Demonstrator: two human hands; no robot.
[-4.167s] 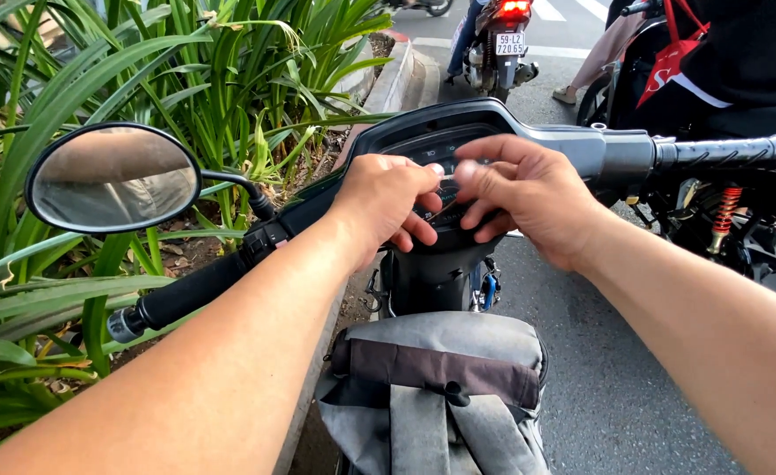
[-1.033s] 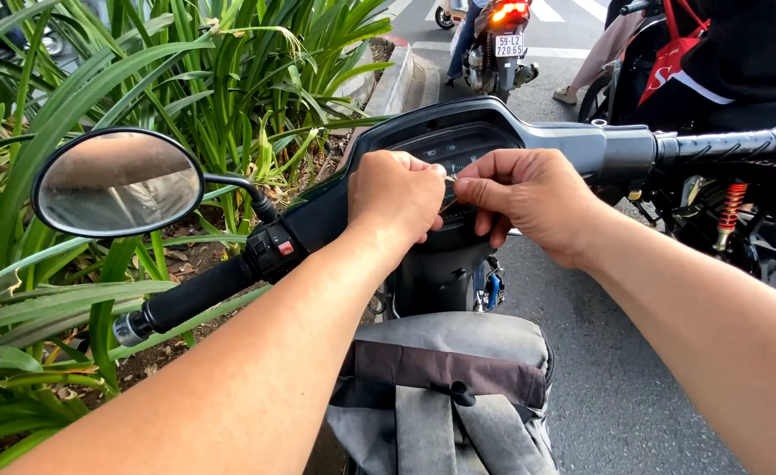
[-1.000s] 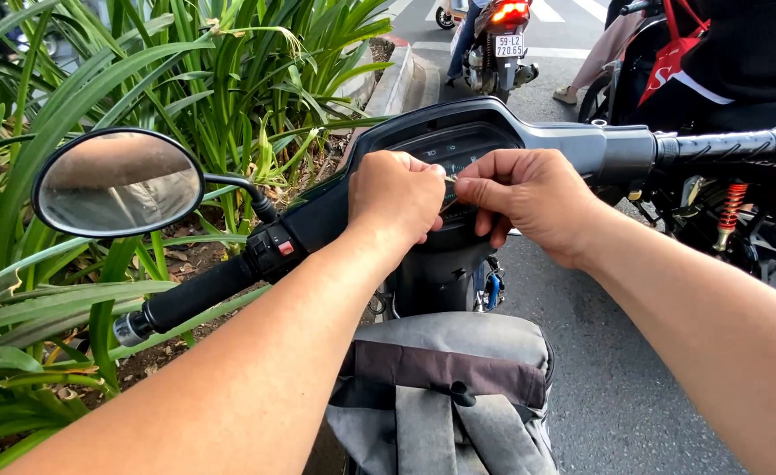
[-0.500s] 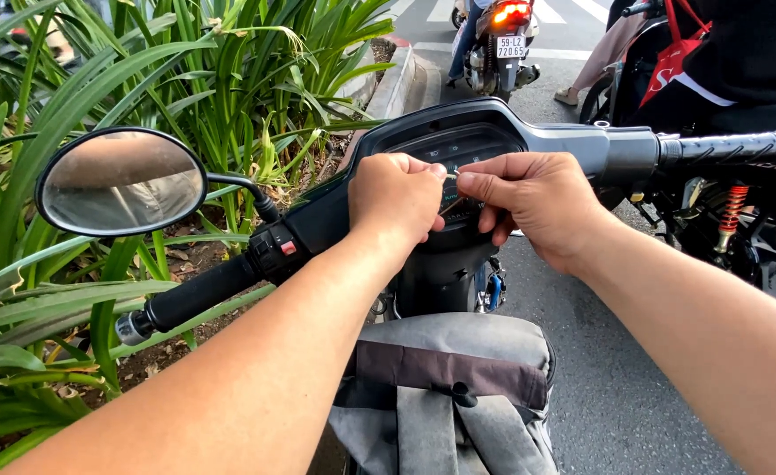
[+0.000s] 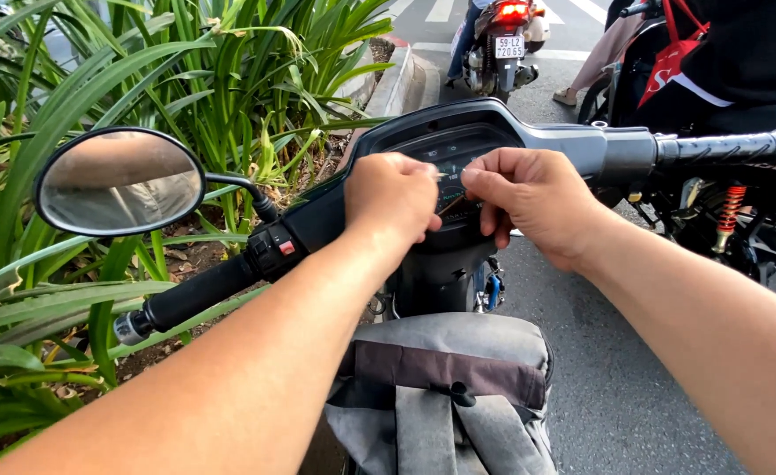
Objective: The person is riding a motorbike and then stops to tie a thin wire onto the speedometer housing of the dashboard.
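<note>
I sit on a scooter with both hands over its dark instrument panel [image 5: 458, 141]. My left hand [image 5: 392, 198] is curled into a loose fist, and my right hand [image 5: 533, 198] faces it, thumb and fingers pinched. Their fingertips almost meet over the dial, with a small pale thin item [image 5: 445, 177] pinched between them; it is too small to identify. Neither hand is on a handlebar grip. The left grip [image 5: 194, 295] sticks out below the round mirror [image 5: 120, 180], and the right grip [image 5: 726, 148] points right.
A grey backpack [image 5: 449, 369] lies between my arms on the scooter. Tall green plants [image 5: 98, 79] and a concrete curb [image 5: 401, 84] run along the left. A motorbike with a red tail light [image 5: 504, 31] stands ahead, and another bike with a rider in black [image 5: 739, 70] is close on the right.
Since four seconds ago my hands have risen slightly on the panel and their fingertips have come together. Over the last second they barely move.
</note>
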